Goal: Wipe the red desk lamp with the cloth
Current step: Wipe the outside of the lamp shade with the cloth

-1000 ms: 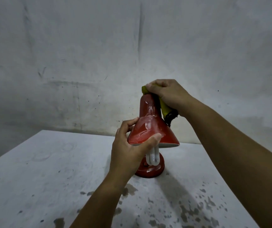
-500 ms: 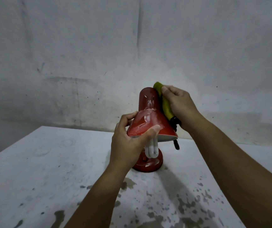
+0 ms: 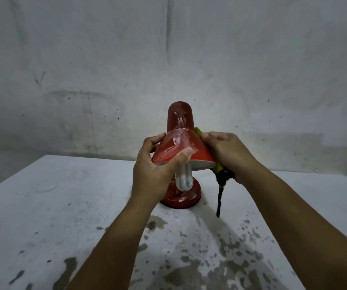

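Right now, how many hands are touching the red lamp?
2. The left hand grips the lamp shade on its left side, thumb across the front. The right hand presses the yellow cloth against the shade's right side.
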